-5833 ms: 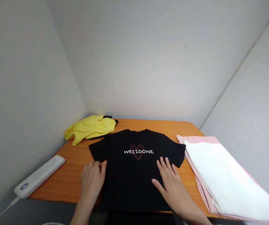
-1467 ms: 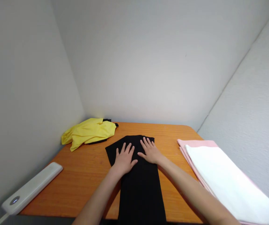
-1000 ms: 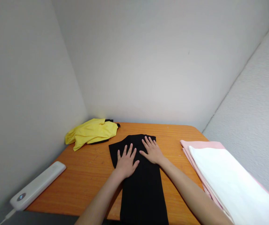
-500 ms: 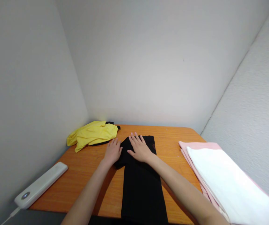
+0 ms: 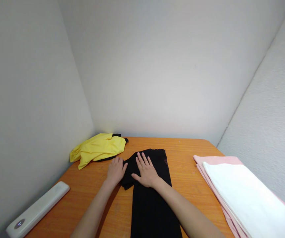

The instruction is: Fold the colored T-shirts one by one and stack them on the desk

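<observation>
Right hand (image 5: 146,172) splayed on folded black cloth T-shirt (image 5: 151,210); left hand (image 5: 116,170) alongside, half-curled, hold unclear; seemingly mid-fold, pinch wanted next.

We look at a wood-grain tabletop (image 5: 187,155), orange-brown, its far right corner rounded. Behind the tabletop we see a smooth, pale grey back wall (image 5: 144,72). To the tabletop's left stands a darker grey side wall (image 5: 23,99), meeting the back one in a slanting corner line. To the tabletop's right we have a rough-textured whitish wall (image 5: 276,125), edged by a dark seam (image 5: 228,126). Soft light brightens the plaster above the tabletop.
</observation>
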Demonstrator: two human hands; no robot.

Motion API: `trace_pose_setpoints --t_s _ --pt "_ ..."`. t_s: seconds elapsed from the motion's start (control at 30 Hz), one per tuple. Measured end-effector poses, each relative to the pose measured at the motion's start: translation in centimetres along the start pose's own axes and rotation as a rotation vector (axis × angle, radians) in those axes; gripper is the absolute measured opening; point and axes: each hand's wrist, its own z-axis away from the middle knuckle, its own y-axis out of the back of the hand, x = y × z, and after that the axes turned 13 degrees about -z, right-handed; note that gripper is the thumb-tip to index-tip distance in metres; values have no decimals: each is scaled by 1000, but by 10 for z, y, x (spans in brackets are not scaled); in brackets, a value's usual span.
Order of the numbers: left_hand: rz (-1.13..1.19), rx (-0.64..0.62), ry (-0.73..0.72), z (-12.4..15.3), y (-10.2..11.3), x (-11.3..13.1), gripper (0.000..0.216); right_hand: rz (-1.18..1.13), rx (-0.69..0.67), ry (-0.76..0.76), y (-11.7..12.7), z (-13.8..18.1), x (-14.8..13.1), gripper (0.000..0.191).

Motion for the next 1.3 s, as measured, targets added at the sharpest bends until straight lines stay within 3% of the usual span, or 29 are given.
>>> trace_pose_setpoints --t_s 0.13,0.27,0.43,0.6,0.73,0.9,1.1,1.3 --pt "100 -57 62 -11 2 -13 39 -49 18 25 7 5 -2 82" --pt "311 -136 -12 -20 2 -21 27 -133 78 -4 12 10 -1 69" --pt "541 -159 -7 -26 4 -32 21 -132 55 -24 10 8 3 93" --pt "815 -133 52 -27 21 -33 25 -107 15 -11 5 4 4 102" --pt "971 -195 54 -33 45 -10 25 -88 -8 -20 5 3 4 102" --pt "1020 -281 49 -49 63 40 16 -54 0 10 8 8 0 89" --pt "893 -312 84 -64 52 98 15 -40 -52 10 6 8 1 72" --pt "674 -337 112 -73 41 119 18 -44 -85 39 9 10 1 59"
